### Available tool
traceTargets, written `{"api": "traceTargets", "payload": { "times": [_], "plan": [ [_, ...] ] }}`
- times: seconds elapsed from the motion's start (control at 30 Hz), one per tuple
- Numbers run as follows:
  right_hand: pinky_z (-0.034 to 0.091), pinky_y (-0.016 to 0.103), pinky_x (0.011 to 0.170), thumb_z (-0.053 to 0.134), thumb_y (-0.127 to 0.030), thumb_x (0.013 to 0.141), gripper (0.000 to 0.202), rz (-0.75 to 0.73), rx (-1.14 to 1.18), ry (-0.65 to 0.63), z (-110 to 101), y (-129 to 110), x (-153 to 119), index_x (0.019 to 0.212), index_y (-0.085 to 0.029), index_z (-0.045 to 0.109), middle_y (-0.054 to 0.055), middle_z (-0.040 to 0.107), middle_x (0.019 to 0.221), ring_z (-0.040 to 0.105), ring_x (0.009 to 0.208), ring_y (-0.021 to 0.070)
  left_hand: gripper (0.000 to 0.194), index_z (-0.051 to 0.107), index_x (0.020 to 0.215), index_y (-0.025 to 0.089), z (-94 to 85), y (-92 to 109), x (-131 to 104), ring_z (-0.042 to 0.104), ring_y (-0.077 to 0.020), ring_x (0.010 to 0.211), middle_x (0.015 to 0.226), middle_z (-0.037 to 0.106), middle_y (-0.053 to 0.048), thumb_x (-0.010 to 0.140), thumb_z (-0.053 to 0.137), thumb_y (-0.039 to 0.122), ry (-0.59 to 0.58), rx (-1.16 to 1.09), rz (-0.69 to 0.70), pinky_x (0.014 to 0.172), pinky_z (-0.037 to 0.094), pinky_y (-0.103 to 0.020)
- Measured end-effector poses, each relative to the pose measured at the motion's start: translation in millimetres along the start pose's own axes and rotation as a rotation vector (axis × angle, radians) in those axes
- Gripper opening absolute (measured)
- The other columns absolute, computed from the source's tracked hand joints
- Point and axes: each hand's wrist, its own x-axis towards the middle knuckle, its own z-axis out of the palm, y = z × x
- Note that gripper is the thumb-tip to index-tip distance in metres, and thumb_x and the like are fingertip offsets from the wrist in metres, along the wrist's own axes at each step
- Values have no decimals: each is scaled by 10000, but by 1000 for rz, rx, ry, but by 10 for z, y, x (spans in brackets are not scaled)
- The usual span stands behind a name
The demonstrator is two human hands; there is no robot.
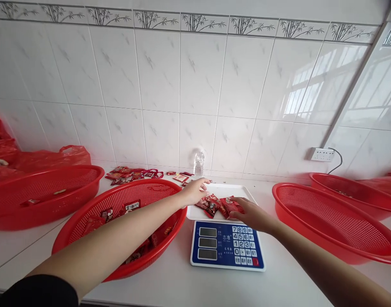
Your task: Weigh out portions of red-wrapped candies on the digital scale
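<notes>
A digital scale (227, 245) with a blue keypad stands on the white counter, its white tray (233, 189) behind the keypad. Small red packets (212, 205) lie in a heap on the tray. My left hand (195, 192) is above the tray's left edge, beside the packets, its fingers apart and nothing in them. At the right side of the heap, my right hand (246, 212) rests its fingers around a red packet (227, 206). Below my left forearm sits a red basket (150, 187) with more packets in it.
At the left is another red basket (48, 209) with red plastic bags (54, 157) behind it. Loose packets (131, 174) and a clear bottle (199, 164) stand near the wall. Two red baskets (326, 221) (351, 187) are at the right, near a wall socket (322, 154).
</notes>
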Motion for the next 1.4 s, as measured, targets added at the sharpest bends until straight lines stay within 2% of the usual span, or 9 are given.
{"api": "traceTargets", "payload": {
  "times": [0.13, 0.3, 0.43, 0.57, 0.77, 0.93, 1.03, 1.23, 1.4],
  "plan": [
    [323, 420, 1058, 521, -568, 826, 744, -34, 33, -73, 94, -32, 86, 1458, -237, 308, 107, 288, 1516, 341, 1350, 282, 436, 535, 1134, 151, -35, 47, -188, 616, -121, 788, 1061, 564, -94, 729, 569, -6, 93, -534, -107, 752, 544, -263],
    [153, 534, 1096, 480, -681, 810, 806, -108, -85, -121, 288, -239, 317, 1487, -345, 200, 69, 171, 1564, 75, 1433, 330, 435, 552, 1072, 138, 51, 54, -469, 640, -137, 836, 979, 588, -85, 697, 503, -77, 126, -822, -144, 887, 526, -330],
    [163, 552, 1069, 456, -667, 835, 653, -211, -124, -98, 400, -325, 461, 1418, -389, 357, 40, 342, 1499, 231, 1384, 341, 372, 555, 1042, 163, -19, 242, -786, 650, -138, 840, 937, 620, -61, 734, 504, -40, 158, -968, -48, 858, 538, -313],
    [267, 516, 1016, 497, -506, 878, 516, -214, -117, -10, 430, -252, 571, 1362, -338, 441, 68, 496, 1364, 399, 1274, 313, 350, 565, 1025, 213, -126, 420, -1143, 634, -135, 896, 989, 618, -27, 746, 524, 6, 178, -1011, 84, 812, 550, -276],
    [420, 335, 871, 494, -273, 892, 282, -166, -40, 166, 390, -79, 667, 1158, -250, 585, 74, 531, 1204, 584, 981, 202, 247, 573, 1027, 226, -106, 165, -1483, 636, -168, 844, 998, 633, -45, 789, 554, 163, 159, -687, 87, 743, 564, -308],
    [455, 278, 845, 443, -242, 892, 247, -100, 92, 353, 330, -7, 721, 1092, -235, 590, 65, 530, 1177, 600, 951, 162, 193, 595, 1037, 247, -116, -250, -1609, 621, -205, 976, 1082, 633, -49, 860, 532, 292, 539, -58, 280, 858, 528, -322],
    [478, 281, 806, 431, -290, 885, 277, -41, 148, 456, 232, 50, 804, 1111, -209, 570, 80, 563, 1148, 613, 925, 168, 182, 621, 999, 245, -107, -446, -1616, 616, -211, 1005, 1072, 647, -51, 864, 500, 254, 652, 239, 421, 878, 516, -310],
    [477, 289, 816, 416, -301, 866, 349, 66, 120, 605, -261, 361, 807, 1159, -163, 547, 102, 597, 1132, 624, 947, 183, 232, 637, 1016, 260, -86, -673, -1582, 632, -188, 1022, 1056, 673, -33, 876, 458, 213, 636, 475, 483, 849, 524, -242],
    [476, 347, 810, 401, -288, 870, 348, 265, -40, 650, -787, 932, 284, 1146, -179, 581, 148, 492, 1250, 640, 909, 219, 226, 645, 1021, 268, -86, -683, -1575, 665, -185, 955, 1031, 696, -30, 869, 479, 249, 610, 488, 494, 825, 538, -231]
  ]
}}
